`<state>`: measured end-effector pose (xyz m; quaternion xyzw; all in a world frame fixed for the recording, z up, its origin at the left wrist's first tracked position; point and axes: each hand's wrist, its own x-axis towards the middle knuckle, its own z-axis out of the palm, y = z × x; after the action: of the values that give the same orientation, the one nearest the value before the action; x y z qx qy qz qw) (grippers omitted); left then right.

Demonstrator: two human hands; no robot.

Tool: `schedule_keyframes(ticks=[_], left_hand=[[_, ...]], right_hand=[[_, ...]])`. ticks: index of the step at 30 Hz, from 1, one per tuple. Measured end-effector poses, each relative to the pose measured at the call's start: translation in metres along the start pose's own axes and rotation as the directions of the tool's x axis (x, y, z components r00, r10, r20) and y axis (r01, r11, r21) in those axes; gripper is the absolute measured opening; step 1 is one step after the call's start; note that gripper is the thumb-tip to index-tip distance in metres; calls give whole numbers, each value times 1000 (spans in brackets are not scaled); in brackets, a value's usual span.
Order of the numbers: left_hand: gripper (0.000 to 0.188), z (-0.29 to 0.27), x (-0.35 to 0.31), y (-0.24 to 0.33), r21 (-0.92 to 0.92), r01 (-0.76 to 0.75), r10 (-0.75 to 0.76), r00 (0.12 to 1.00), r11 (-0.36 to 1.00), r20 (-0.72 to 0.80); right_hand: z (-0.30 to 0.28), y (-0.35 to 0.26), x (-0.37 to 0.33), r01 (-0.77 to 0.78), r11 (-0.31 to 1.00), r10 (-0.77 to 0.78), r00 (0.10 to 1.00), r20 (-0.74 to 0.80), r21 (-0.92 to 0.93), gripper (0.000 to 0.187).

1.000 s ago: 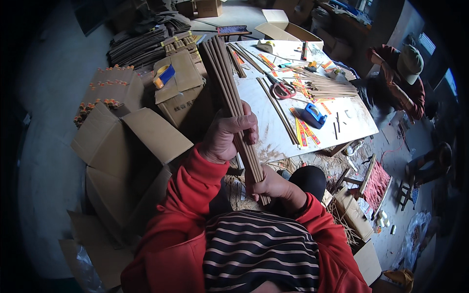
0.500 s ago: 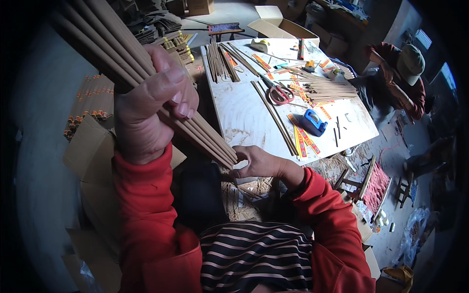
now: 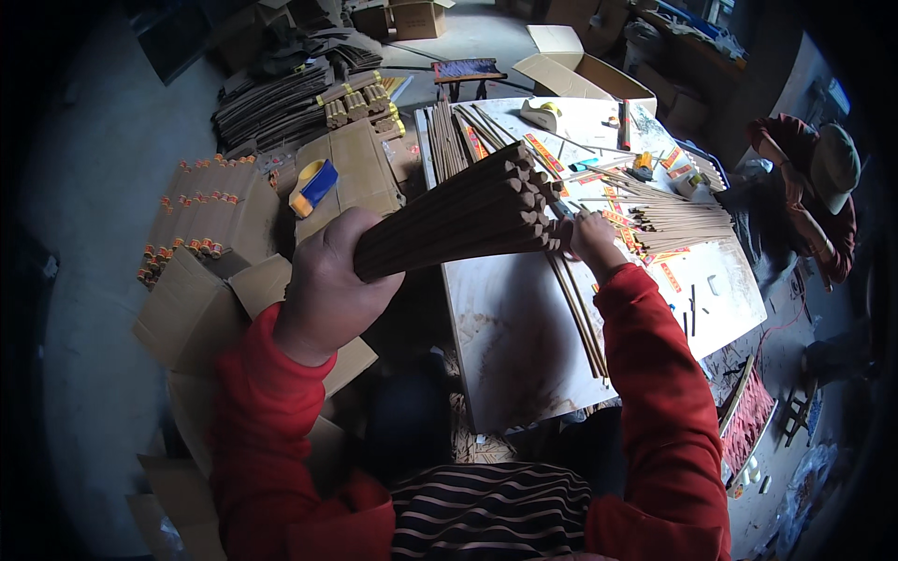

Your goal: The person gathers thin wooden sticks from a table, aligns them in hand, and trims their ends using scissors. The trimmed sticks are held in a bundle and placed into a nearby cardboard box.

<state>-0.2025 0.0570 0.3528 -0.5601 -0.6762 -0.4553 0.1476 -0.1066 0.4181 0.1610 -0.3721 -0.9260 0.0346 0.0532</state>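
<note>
My left hand (image 3: 335, 290) is wrapped round a thick bundle of brown incense sticks (image 3: 458, 210), raised in front of me with its blunt ends tilted to the right. Over the table, just past those ends, my right hand (image 3: 595, 241) is curled at the spot of the scissors (image 3: 561, 208); a bit of blade shows and the handles are hidden by the hand. Beneath it, a few long sticks (image 3: 582, 323) lie on the white table (image 3: 510, 346). More loose sticks (image 3: 681, 227) are heaped to the right, among red and yellow label strips (image 3: 544, 155).
Behind the table is an open cardboard box (image 3: 589, 77). At left stand another open box (image 3: 192, 304), labelled stick bundles (image 3: 201, 210) and a blue tape dispenser (image 3: 314, 189) on cardboard. A seated person (image 3: 804, 192) is at the right, near a low red stool (image 3: 750, 416).
The left hand has turned the bundle from pointing up-left to showing its ends at the right. My right hand has left the bundle's lower end and reached forward to the scissors.
</note>
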Motion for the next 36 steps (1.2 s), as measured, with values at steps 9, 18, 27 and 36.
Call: schedule_keyframes(ticks=[9,18,27,36], left_hand=[[29,-16,-11,18,236,-72,54,995,969,83],[30,-55,-58,74,16,543,-502,765,840,405],[34,-55,-159,109,200,885,-668,152,420,729],[28,-49,-223,116,134,760,-670,459,637,583]], right_hand=[[-15,11,0,30,996,-28,999,28,-79,32],[-119,-16,-118,-56,895,98,992,-73,442,30],[-92,-35,-322,-80,145,-217,970,111,986,30],[-99,-47,-391,158,376,-525,849,69,913,53]])
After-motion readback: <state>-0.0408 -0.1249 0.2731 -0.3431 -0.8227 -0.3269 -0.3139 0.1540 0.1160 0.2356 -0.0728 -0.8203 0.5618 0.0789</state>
